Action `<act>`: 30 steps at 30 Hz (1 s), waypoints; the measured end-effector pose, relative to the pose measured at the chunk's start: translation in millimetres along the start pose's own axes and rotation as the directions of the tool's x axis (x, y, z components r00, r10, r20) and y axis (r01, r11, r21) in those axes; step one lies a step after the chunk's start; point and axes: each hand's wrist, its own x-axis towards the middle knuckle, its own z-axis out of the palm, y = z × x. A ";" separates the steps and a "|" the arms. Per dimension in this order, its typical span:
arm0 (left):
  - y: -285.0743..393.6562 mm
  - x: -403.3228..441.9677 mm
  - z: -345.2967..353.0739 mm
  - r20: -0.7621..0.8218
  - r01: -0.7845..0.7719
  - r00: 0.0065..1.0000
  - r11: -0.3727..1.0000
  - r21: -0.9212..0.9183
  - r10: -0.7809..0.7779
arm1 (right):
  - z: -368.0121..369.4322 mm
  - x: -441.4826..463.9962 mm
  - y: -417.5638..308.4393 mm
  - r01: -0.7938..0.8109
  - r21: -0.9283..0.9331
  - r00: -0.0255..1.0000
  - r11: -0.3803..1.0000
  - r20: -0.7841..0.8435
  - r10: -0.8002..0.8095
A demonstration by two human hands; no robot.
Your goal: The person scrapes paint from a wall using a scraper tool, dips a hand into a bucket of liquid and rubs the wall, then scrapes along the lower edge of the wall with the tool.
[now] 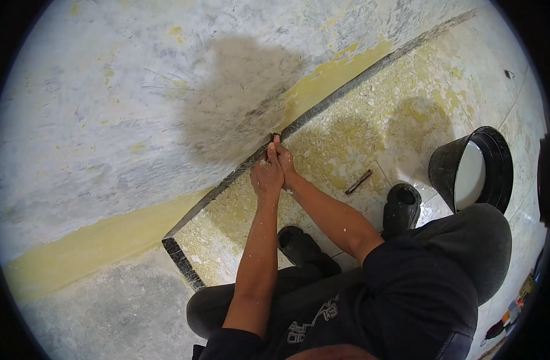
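My left hand [267, 176] and my right hand [285, 161] are close together at the base of the wall, fingers closed round a small scraper [275, 137]. Only its dark end with yellowish bits shows; my fingers hide the rest. Its tip is by the wall [245, 108], just above the black skirting strip [341, 90]. The wall is scraped to patchy white and grey, with yellow paint left in a low band [329, 72]. Pale flecks stick to both hands.
Yellow and white paint flakes [341, 150] litter the tiled floor along the skirting. A narrow dark tool [359, 182] lies between my hands and my right shoe [401, 207]. A black bucket [446, 165] with whitish liquid stands at the right. My left shoe [299, 243] is below my hands.
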 end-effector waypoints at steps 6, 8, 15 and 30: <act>11.1 -0.9 -8.9 0.021 -0.072 0.997 0.997 0.008 0.072 | 0.8 2.8 -2.1 -0.041 0.108 0.999 0.993 0.000 0.041; 20.9 -5.4 -16.2 -0.003 -0.083 0.997 0.996 0.029 0.083 | 3.7 1.0 -5.7 -0.038 0.086 0.999 0.996 -0.013 0.039; 57.0 -1.6 -28.6 0.130 -0.178 0.976 0.983 0.033 0.173 | 15.3 -6.7 -42.9 0.134 0.053 0.990 0.990 0.040 -0.136; 16.5 -4.7 -8.4 0.053 -0.017 0.998 1.000 -0.021 0.019 | -4.1 5.0 -6.3 -0.100 0.082 0.995 0.992 0.020 0.099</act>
